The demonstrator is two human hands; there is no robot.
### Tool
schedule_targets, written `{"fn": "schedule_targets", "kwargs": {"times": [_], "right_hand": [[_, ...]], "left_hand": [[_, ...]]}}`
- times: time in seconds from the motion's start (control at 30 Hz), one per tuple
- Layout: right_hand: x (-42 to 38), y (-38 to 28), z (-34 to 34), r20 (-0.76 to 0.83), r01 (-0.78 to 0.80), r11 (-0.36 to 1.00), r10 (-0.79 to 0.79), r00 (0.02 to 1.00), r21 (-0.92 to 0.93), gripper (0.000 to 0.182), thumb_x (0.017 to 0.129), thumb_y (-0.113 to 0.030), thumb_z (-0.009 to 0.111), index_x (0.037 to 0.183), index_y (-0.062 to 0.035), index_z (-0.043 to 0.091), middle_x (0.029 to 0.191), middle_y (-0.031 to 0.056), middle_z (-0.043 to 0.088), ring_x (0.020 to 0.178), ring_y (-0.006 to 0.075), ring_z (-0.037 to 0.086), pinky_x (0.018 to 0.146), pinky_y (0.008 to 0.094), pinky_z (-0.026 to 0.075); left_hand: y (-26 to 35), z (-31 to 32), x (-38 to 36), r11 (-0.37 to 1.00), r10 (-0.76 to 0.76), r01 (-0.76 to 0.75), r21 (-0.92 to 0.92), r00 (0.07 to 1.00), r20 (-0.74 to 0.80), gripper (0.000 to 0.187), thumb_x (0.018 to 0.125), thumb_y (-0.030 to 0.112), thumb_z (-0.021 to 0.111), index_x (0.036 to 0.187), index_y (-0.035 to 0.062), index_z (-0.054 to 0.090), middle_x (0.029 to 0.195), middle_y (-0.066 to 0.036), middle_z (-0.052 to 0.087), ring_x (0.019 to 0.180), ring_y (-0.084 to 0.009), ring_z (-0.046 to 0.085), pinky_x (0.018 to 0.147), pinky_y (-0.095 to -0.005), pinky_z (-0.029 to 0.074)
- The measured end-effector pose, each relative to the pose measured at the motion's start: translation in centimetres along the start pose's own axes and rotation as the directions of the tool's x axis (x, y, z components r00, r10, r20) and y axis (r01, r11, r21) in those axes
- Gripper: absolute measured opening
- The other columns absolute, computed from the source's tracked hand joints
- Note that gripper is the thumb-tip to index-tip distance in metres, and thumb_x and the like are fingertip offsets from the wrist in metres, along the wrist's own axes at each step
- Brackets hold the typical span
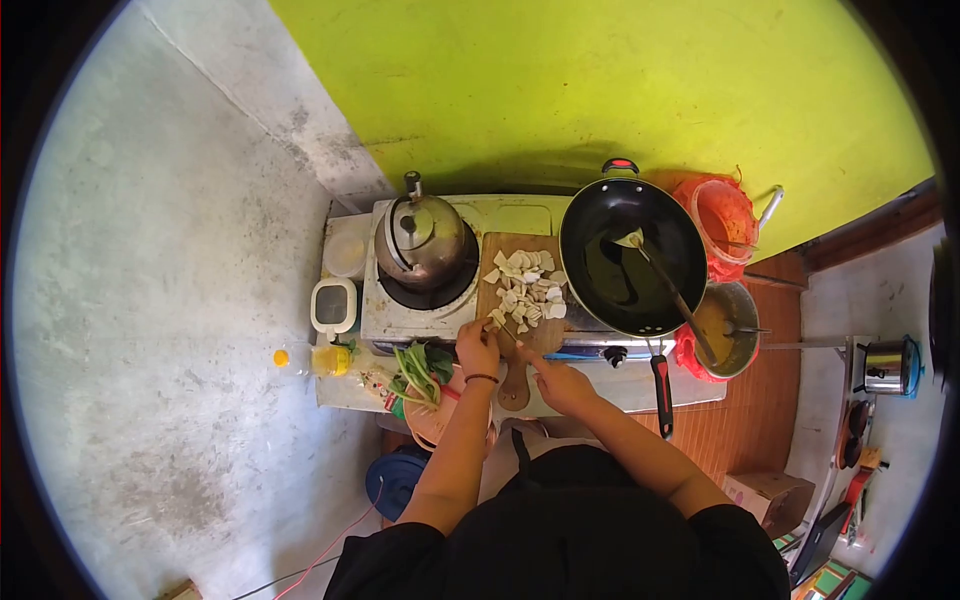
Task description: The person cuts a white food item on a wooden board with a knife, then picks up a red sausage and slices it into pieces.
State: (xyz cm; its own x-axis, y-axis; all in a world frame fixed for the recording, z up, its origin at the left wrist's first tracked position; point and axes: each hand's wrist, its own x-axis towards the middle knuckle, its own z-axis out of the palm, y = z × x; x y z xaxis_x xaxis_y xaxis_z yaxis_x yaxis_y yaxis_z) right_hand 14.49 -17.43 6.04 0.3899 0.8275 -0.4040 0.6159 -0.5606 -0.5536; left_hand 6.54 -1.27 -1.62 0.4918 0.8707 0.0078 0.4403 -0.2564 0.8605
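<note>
A wooden cutting board (515, 372) with a short handle lies across the front of the stove, its handle towards me. Pale, chopped pieces of food (525, 290) are heaped over its upper part. My left hand (477, 350) is at the board's left edge, fingers bent and closed on a pale piece at the near side of the heap. From the right, my right hand (562, 385) grips a knife (508, 332), its thin blade angled towards my left fingertips. The knife's handle is mostly hidden by the hand.
A kettle (425, 240) sits on the left burner. A black wok (600, 240) with a spatula stands right, its handle (662, 395) jutting towards me. Beyond are a red-lined bucket (722, 215) and a metal pot (738, 325). Leafy greens (425, 370) and a yellow bottle (332, 360) are left.
</note>
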Motion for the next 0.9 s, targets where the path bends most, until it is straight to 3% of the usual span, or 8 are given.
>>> {"fn": "schedule_targets", "kwargs": {"times": [0.03,0.13,0.47,0.57,0.87,0.9], "right_hand": [[0.1,-0.3,-0.2,0.010,-0.010,1.000,0.010,1.000,-0.017,0.065,0.092,-0.015,0.049,0.149,-0.0288,0.022,0.080,0.0216,0.064,0.075,0.0388,0.064,0.068,0.0498,0.051],[0.4,-0.4,0.3,0.000,-0.007,0.999,0.007,1.000,-0.038,0.065,0.092,-0.015,0.049,0.149,-0.0296,0.023,0.082,0.0210,0.064,0.076,0.0384,0.064,0.068,0.0497,0.052],[0.7,-0.9,0.9,-0.004,-0.060,0.997,0.060,0.998,-0.051,0.067,0.090,-0.013,0.047,0.150,-0.0338,0.022,0.083,0.0213,0.065,0.077,0.0382,0.065,0.069,0.0486,0.052],[0.8,-1.7,0.1,0.068,-0.095,0.991,0.102,0.992,-0.094,0.075,0.089,-0.011,0.048,0.151,-0.0381,0.014,0.094,0.0219,0.064,0.084,0.0379,0.067,0.073,0.0480,0.054],[1.8,-2.1,1.4,-0.004,-0.119,0.959,0.122,0.993,-0.257,0.078,0.088,-0.009,0.050,0.151,-0.0379,0.014,0.096,0.0229,0.064,0.078,0.0386,0.067,0.070,0.0481,0.054],[1.8,-2.0,1.4,-0.022,-0.098,0.983,0.095,0.995,-0.154,0.076,0.089,-0.010,0.050,0.151,-0.0366,0.015,0.095,0.0231,0.064,0.077,0.0393,0.067,0.070,0.0487,0.053]], "left_hand": [[-0.2,-0.1,0.1,0.991,0.095,-0.096,0.091,0.995,0.017,0.026,0.076,-0.002,0.069,0.101,0.0012,0.068,0.091,-0.013,0.065,0.072,-0.0219,0.064,0.068,-0.0303,0.052],[-0.5,0.0,0.1,0.999,0.040,-0.041,0.015,0.999,0.033,0.028,0.073,-0.002,0.069,0.101,0.0009,0.068,0.094,-0.014,0.062,0.071,-0.0255,0.063,0.067,-0.0327,0.052],[-1.4,0.6,-0.1,0.996,0.086,-0.086,0.027,0.996,0.028,0.026,0.075,-0.002,0.068,0.100,-0.0014,0.070,0.099,-0.014,0.064,0.078,-0.0257,0.066,0.072,-0.0315,0.054],[-1.5,0.5,-0.1,0.988,0.124,-0.127,0.085,0.992,0.033,0.025,0.075,-0.003,0.068,0.100,-0.0019,0.070,0.101,-0.014,0.064,0.078,-0.0233,0.067,0.073,-0.0298,0.055],[-1.8,0.6,0.1,0.991,0.111,-0.112,0.075,0.994,0.023,0.024,0.075,-0.003,0.066,0.098,-0.0014,0.070,0.101,-0.015,0.063,0.083,-0.0278,0.066,0.076,-0.0332,0.054],[-0.8,0.3,0.2,0.995,0.080,-0.082,0.056,0.996,0.025,0.025,0.075,-0.003,0.066,0.099,-0.0012,0.069,0.101,-0.015,0.063,0.082,-0.0276,0.066,0.075,-0.0334,0.054]]}}
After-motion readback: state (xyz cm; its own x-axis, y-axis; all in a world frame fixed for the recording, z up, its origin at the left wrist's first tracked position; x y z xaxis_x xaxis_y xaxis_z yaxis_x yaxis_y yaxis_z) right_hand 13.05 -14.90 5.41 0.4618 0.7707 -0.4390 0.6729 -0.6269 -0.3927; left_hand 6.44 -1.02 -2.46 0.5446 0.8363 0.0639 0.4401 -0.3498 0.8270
